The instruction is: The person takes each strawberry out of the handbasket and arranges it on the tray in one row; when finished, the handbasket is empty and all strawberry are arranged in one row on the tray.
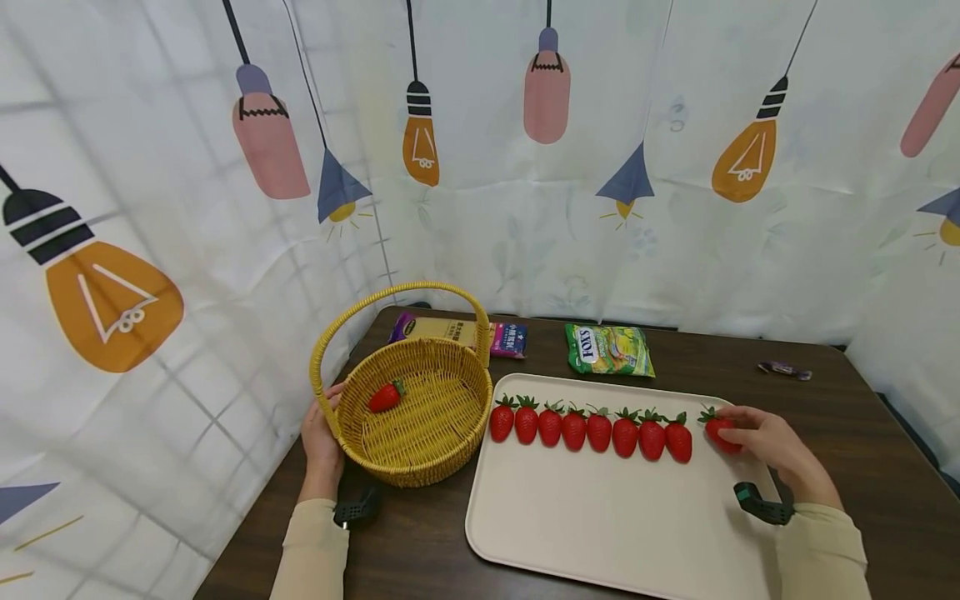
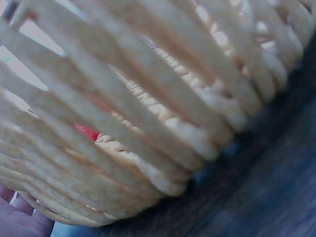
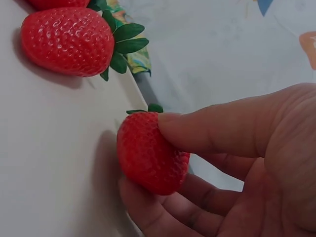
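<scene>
My right hand (image 1: 765, 437) pinches a red strawberry (image 3: 150, 153) with green leaves between thumb and fingers. It is at the right end of the pale tray (image 1: 600, 517), and in the right wrist view its lower side is close to the tray surface. To its left, several strawberries (image 1: 599, 432) lie in a row along the tray's far side, leaves pointing away. My left hand (image 1: 322, 437) rests against the outer left side of a yellow woven basket (image 1: 420, 473), by the handle's base. One strawberry (image 1: 386, 397) lies inside the basket.
Behind the basket lie a purple and gold snack packet (image 1: 438, 328) and a pink and blue packet (image 1: 508, 340). A green candy bag (image 1: 609, 350) sits behind the tray. At the far right is a small dark wrapper (image 1: 784, 370). A patterned curtain (image 1: 480, 225) hangs behind the table.
</scene>
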{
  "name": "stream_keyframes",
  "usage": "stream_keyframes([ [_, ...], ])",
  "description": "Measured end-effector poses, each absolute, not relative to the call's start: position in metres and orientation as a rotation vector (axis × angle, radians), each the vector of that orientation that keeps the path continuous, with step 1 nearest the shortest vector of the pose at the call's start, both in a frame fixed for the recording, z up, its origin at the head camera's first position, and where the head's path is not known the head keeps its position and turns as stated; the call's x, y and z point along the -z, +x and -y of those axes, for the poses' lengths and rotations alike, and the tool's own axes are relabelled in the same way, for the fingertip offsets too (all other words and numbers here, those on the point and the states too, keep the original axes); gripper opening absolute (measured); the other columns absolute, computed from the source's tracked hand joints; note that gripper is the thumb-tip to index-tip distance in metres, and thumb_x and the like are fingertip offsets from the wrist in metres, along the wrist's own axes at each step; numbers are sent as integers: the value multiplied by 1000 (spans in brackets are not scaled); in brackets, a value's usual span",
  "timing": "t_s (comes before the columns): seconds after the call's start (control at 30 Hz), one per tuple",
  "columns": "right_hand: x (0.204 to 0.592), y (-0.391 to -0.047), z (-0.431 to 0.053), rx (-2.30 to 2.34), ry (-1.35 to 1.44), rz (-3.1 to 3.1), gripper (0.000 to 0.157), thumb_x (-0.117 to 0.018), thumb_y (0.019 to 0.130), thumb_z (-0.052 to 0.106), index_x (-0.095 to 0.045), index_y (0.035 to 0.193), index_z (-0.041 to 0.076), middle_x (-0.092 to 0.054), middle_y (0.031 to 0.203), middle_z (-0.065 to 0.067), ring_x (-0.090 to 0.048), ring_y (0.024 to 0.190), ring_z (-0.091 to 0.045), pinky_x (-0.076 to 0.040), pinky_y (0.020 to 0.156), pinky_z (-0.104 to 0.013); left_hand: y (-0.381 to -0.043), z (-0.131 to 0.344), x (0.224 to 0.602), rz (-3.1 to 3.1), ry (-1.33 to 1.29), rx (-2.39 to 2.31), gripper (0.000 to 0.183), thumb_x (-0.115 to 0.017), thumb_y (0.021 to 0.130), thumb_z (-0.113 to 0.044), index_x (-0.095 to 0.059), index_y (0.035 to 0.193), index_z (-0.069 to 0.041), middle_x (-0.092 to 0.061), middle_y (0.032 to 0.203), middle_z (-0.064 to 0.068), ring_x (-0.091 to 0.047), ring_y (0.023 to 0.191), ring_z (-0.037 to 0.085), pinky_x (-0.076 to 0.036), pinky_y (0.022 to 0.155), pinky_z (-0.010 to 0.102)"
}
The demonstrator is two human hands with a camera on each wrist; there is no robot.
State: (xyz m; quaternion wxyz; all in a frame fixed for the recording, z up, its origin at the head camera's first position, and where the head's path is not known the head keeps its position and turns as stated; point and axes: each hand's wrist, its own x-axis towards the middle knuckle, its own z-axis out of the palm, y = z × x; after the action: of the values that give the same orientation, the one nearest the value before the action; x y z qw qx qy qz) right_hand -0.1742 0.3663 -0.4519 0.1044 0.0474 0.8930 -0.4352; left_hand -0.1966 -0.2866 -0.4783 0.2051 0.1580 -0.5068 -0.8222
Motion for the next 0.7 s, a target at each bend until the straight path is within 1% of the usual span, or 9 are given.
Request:
stream_keyframes([
  [0.27, 457, -174, -367, 1302, 128, -2615, 55, -63, 95, 27, -47, 133, -10, -46, 129, -35, -52, 106, -35, -53, 74, -28, -195, 287, 478, 1441, 467, 2280, 30, -58, 99, -20, -66, 121, -1, -69, 106, 2, -66, 88, 13, -54, 77, 21],
  [0.53, 455, -174, -366, 1298, 117, -2606, 57, -68, 92, 28, -50, 130, -9, -58, 120, -27, -59, 96, -24, -56, 73, -31, -195, 287, 478, 1457, 453, 2278, 34, -60, 98, -22, -64, 124, 0, -68, 108, 2, -66, 91, 13, -54, 81, 22],
  [0.7, 454, -174, -362, 1276, 96, -2622, 57, -70, 90, 27, -50, 128, -10, -61, 118, -27, -59, 93, -24, -54, 71, -32, -195, 288, 478, 1449, 434, 2295, 35, -61, 97, -23, -64, 124, -1, -68, 110, 3, -66, 92, 13, -54, 81, 23],
])
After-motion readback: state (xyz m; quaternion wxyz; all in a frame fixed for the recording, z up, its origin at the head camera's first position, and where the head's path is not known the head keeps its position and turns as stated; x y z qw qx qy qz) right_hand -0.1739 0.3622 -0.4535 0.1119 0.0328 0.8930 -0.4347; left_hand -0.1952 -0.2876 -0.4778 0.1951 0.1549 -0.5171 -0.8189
